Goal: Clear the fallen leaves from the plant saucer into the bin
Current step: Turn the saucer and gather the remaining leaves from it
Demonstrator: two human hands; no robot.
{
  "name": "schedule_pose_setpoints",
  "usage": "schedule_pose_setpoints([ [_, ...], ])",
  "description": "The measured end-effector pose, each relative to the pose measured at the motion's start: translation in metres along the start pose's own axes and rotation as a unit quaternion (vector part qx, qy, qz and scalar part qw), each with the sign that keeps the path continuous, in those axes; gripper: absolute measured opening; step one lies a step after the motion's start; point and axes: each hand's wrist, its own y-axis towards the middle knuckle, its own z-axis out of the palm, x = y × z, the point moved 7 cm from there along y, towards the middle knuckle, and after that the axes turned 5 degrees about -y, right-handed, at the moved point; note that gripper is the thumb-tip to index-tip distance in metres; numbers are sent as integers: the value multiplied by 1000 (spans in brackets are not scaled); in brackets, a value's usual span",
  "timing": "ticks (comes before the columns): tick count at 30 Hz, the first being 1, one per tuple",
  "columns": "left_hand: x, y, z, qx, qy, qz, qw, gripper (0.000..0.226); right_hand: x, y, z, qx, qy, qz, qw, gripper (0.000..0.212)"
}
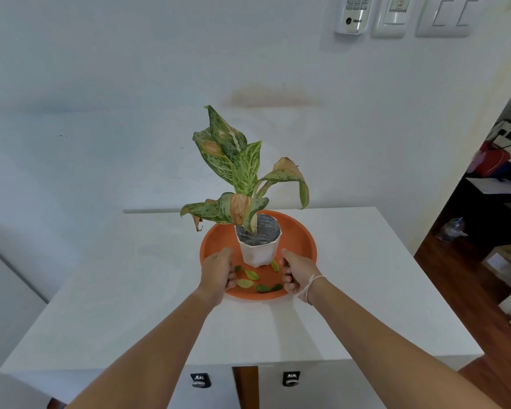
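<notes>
A view from above of a smooth white worktop [351, 290] set against a pale wall. Near its far edge sits one round, shallow orange saucer [304, 240] with a low raised rim, plastic-looking and matte. On the saucer, towards the back, stands one small white pot [258, 253] with faceted sides, filled with dark soil. From it grows one plant [236, 172] with long pointed leaves, green speckled with paler markings; several have dry brown patches and curled tips.

On the near part of the saucer, in front of the pot, lie about six small fallen leaves [252, 274], oval and flat, some dark green and some yellow-green. They are scattered between the two hands, all inside the rim.

Two bare forearms reach in from the bottom edge. The left hand [217, 271] is curled over the saucer's near-left rim, fingers inside the dish, gripping it. The right hand [297, 271] is curled the same way over the near-right rim, gripping it; a thin white string is tied around that wrist. Neither hand touches the pot.

Below the worktop's front edge are two white drawer fronts, each with one dark handle [200, 380]. No bin is in view
</notes>
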Motion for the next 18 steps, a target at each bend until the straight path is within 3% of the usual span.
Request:
schedule_pose_setpoints([
  [9, 5, 2, 4, 2, -48, -38, 998, 19, 0, -5, 1, 0, 3, 5, 1000, 41],
  [11, 4, 4, 4, 5, -34, -35, 999, 28, -1, -4, 0, -2, 4, 6, 1000, 40],
  [15, -7, 13, 0, 6, 126, 32, 991, 39, -4, -1, 0, -7, 2, 9, 1000, 21],
  [18, -24, 19, -2, -23, 342, 159, 926, 36, 0, -4, 2, -2, -61, -5, 998, 15],
])
